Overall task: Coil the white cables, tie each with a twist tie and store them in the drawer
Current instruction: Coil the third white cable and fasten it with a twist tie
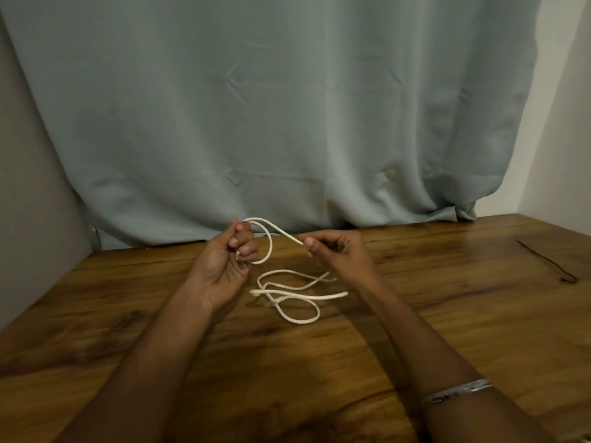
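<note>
A white cable (289, 294) lies in loose loops on the wooden table (447, 314), below and between my hands. My left hand (224, 260) is raised above the table, fingers closed around one small loop of the cable. From that loop a strand runs right to my right hand (335, 251), which pinches it between thumb and forefinger. A thin dark twist tie (548, 262) lies flat on the table at the far right, well away from both hands. No drawer is in view.
A pale blue-green curtain (271, 107) hangs behind the table and touches its back edge. Walls stand at the left and right. A silver bangle (455, 393) is on my right forearm.
</note>
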Available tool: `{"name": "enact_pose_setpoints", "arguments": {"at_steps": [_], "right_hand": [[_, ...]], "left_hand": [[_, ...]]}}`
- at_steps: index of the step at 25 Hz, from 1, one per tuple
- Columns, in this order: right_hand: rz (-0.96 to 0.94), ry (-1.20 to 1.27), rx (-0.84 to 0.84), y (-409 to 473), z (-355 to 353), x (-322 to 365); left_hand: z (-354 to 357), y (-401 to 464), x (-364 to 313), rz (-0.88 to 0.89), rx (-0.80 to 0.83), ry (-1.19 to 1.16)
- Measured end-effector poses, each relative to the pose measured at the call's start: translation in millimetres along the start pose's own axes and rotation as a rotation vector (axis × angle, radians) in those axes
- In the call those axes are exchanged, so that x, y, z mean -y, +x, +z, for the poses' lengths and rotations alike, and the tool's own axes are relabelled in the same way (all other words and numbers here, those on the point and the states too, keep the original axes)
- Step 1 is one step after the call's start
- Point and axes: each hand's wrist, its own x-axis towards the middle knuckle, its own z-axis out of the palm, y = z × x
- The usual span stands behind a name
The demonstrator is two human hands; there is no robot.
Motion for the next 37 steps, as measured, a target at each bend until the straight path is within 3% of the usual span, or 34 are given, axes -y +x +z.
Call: {"name": "enact_pose_setpoints", "arguments": {"at_steps": [3,5,9,12,15,17,20,22,26,32,37], "right_hand": [[-0.125,-0.339,0.125,-4.1,8.6,1.2],[-0.168,-0.530,0.259,-7.2,16.4,1.6],[0.015,-0.152,0.363,-9.3,30.2,3.7],[0.084,0.012,0.300,-4.7,17.2,9.5],[0.050,-0.003,0.113,-1.1,5.3,5.1],[-0.030,-0.261,0.086,-1.7,3.7,-1.2],[-0.213,-0.858,0.338,-9.6,8.5,10.0],[-0.369,-0.957,0.387,-13.0,14.7,24.4],[-0.385,-0.753,0.322,-13.2,18.0,23.6],[-0.061,-0.174,0.101,-8.1,10.4,11.5],[0.085,0.117,0.408,-9.6,7.5,16.6]], "left_hand": [[3.2,1.1,8.1,0.086,-0.130,-0.059],[6.0,0.7,9.3,0.121,-0.132,-0.077],[7.4,0.5,1.5,0.214,-0.184,-0.105],[6.1,0.8,-6.4,0.284,-0.214,-0.179],[-0.5,0.1,-16.5,0.352,-0.239,-0.219],[-1.0,-1.1,-13.8,0.372,-0.262,-0.153],[-2.3,3.9,4.5,0.400,-0.340,0.261],[-7.4,6.9,21.3,0.327,-0.321,0.548],[-7.2,-2.4,52.8,-0.010,-0.190,0.812],[14.5,-12.9,45.7,-0.215,-0.067,0.612],[17.6,-15.5,31.9,-0.300,0.078,0.535]]}}
